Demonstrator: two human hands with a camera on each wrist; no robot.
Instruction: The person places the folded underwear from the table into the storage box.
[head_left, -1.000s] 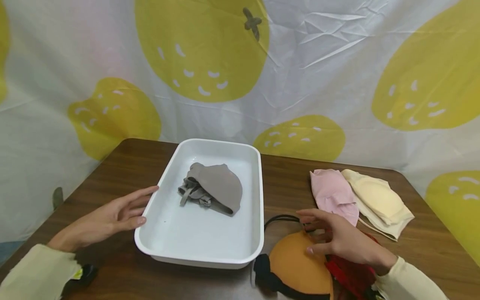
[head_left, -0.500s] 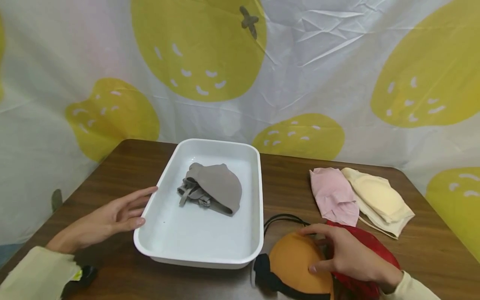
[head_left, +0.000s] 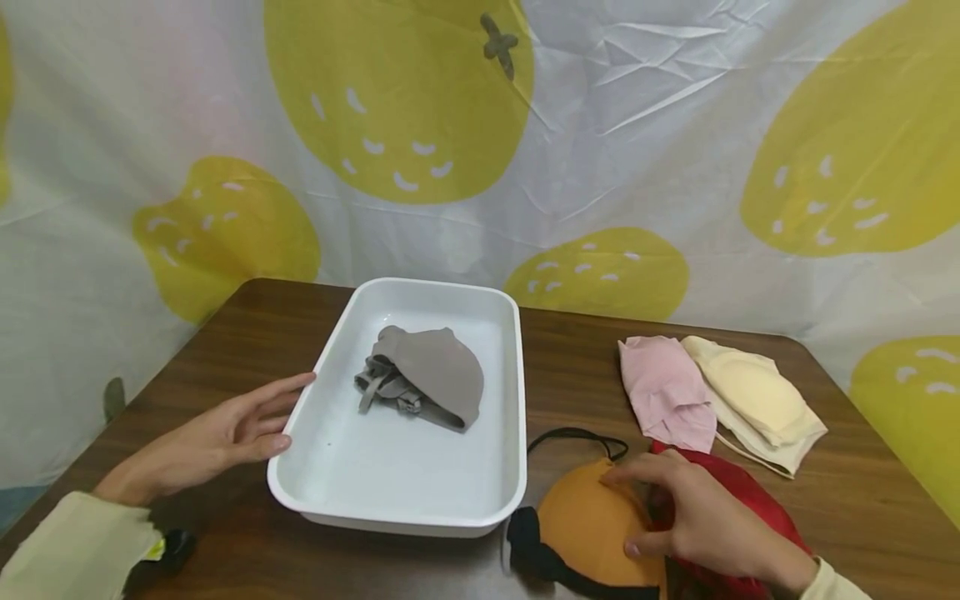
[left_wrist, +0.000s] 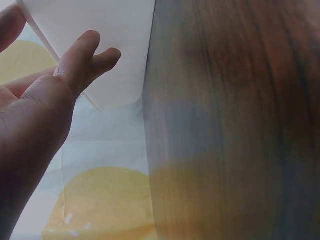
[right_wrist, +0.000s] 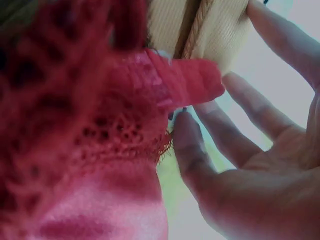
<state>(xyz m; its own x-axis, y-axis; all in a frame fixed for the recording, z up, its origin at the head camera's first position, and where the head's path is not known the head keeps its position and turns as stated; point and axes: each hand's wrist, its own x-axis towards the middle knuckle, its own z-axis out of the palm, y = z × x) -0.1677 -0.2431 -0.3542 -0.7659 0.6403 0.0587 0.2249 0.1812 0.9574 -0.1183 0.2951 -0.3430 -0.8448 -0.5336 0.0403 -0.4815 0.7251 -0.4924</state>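
Note:
My left hand [head_left: 217, 442] rests its fingertips against the left rim of a white tray [head_left: 397, 492], its fingers loosely extended. A folded grey bra [head_left: 442, 371] lies inside the tray. To the tray's right is an orange bra [head_left: 592, 525] with black straps. Over its cup is my right hand [head_left: 705, 517], thumb and index finger wide apart and touching or nearly touching the orange fabric. A red bra [head_left: 757, 500] lies under and beside that hand. Its lace and satin fill much of the right wrist view, beside my spread fingers [right_wrist: 240, 135].
A pink bra [head_left: 667, 392] and a pale yellow bra [head_left: 757, 400] lie together at the back right of the brown wooden table [head_left: 570, 358]. Behind the table hangs a white curtain [head_left: 450, 233] with yellow fruit prints. A small dark object [head_left: 176, 550] lies near my left sleeve.
My right hand has come slightly toward me and right over the orange cup, uncovering the strap's end and more of the red bra. My left hand and the tray stay put.

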